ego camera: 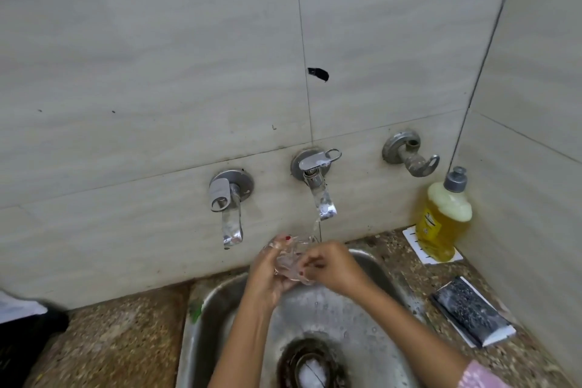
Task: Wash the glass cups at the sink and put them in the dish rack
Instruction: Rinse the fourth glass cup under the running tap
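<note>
A clear glass cup (291, 257) is held tilted over the steel sink (220, 302), under water running from the right-hand tap (321, 198). My left hand (267, 274) grips the cup from the left, fingers curled round its side. My right hand (330, 264) holds the cup from the right, its fingers curled at the lower end. The dish rack is out of view.
A second tap (228, 214) is on the wall to the left, not running. A yellow dish soap bottle (442, 220) stands on the counter at the right corner, with a dark scrub pad (472, 312) in front of it. A dark object (19, 334) sits at far left.
</note>
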`<state>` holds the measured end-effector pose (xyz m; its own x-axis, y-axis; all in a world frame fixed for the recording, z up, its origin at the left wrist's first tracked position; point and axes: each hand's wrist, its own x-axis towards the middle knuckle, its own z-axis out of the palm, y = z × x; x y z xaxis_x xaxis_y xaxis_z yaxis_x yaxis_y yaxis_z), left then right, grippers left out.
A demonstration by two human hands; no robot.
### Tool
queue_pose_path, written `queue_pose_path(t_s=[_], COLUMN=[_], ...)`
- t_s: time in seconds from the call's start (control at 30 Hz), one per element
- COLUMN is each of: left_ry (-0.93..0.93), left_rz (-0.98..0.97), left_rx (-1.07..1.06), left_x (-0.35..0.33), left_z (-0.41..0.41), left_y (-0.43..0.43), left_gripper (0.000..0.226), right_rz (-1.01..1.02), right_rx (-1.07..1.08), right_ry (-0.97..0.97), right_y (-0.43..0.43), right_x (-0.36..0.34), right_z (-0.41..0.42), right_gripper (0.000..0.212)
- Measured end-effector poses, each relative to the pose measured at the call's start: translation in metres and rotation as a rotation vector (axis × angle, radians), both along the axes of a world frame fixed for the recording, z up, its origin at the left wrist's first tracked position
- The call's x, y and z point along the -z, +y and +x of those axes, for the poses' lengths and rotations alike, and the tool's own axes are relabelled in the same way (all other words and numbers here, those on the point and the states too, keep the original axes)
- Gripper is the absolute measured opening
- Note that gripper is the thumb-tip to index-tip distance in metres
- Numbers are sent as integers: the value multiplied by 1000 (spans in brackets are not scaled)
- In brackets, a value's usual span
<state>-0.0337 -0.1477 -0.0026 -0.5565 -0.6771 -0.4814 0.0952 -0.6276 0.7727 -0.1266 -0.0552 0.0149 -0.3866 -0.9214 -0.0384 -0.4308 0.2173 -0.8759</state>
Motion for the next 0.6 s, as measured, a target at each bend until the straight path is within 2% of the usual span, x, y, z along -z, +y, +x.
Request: queue_pose_path(t_s=[0.03, 0.1, 0.13, 0.17, 0.23, 0.27, 0.3, 0.33, 0.4, 0.47, 0.53, 0.6], left_ry=[-14, 18, 21, -2, -143, -226, -319, -384, -426, -425, -439, -428], left_rz=[2, 59, 68, 28, -200, -316, -433, -557, -785, -921, -939, -907], left_rx=[11, 47, 44, 29, -27, -62, -90, -104, -76, 19, 134, 215], left_x=[3, 3, 1, -1, -2, -3, -4, -4, -3, 0, 4, 4], left_z=[1, -3, -3, -3, -1, 1, 2, 1, -2, -4, -2, 0], left_y=[4, 17, 22, 22, 11, 6, 4, 5, 16, 25, 23, 18], left_gripper=[37, 23, 15, 12, 12, 21, 29, 36, 50, 60, 64, 66], right_rz=[8, -64, -93, -112, -196, -239, -280, -312, -349, -355, -339, -317], right_rx=[20, 86, 116, 139, 179, 206, 231, 261, 324, 368, 416, 416], right_ry=[73, 189, 145, 16, -589, -917, -1161, -1292, -1352, -1289, -1296, -1395], right_y=[1, -2, -5, -8, -6, -3, 2, 5, 10, 10, 11, 13], right_x=[-1, -1, 1, 6, 15, 19, 25, 29, 30, 30, 28, 26], right_z=[-4, -3, 5, 13, 23, 25, 25, 25, 24, 22, 18, 15], right_gripper=[21, 17, 13, 15, 20, 23, 27, 30, 31, 27, 26, 29])
